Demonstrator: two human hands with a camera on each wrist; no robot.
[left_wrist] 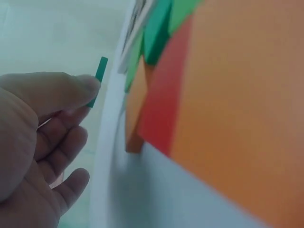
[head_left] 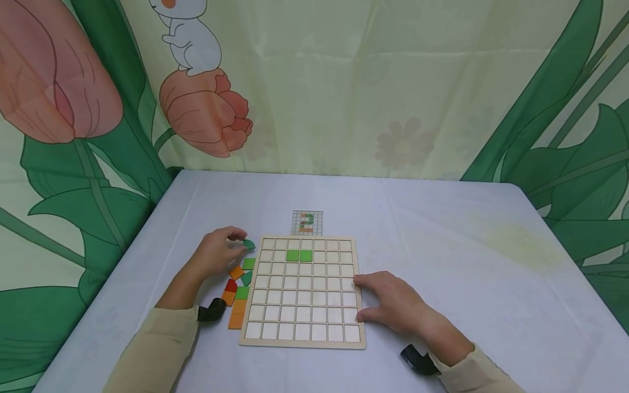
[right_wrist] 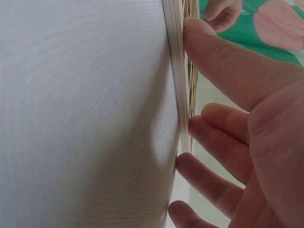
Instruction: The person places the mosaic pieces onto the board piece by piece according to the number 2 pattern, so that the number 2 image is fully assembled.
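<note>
Between thumb and fingers my left hand (head_left: 220,252) pinches a dark green tile with a curved edge (head_left: 249,244), held just off the upper left corner of a wooden grid board (head_left: 302,343). The left wrist view shows that dark green tile (left_wrist: 98,81) edge-on at the thumb tip. On the board, two light green squares (head_left: 299,255) sit side by side in the second row. My right hand (head_left: 395,300) rests at the board's right edge, thumb and fingertips touching the frame. In the right wrist view its fingers (right_wrist: 223,142) are spread along the board's side (right_wrist: 178,71).
Along the board's left side lie loose tiles: orange pieces (head_left: 237,314), a red piece (head_left: 231,286), light green squares (head_left: 242,292) and another dark green piece (head_left: 247,278). A small pattern card (head_left: 307,222) lies behind the board on the white-covered table (head_left: 442,234).
</note>
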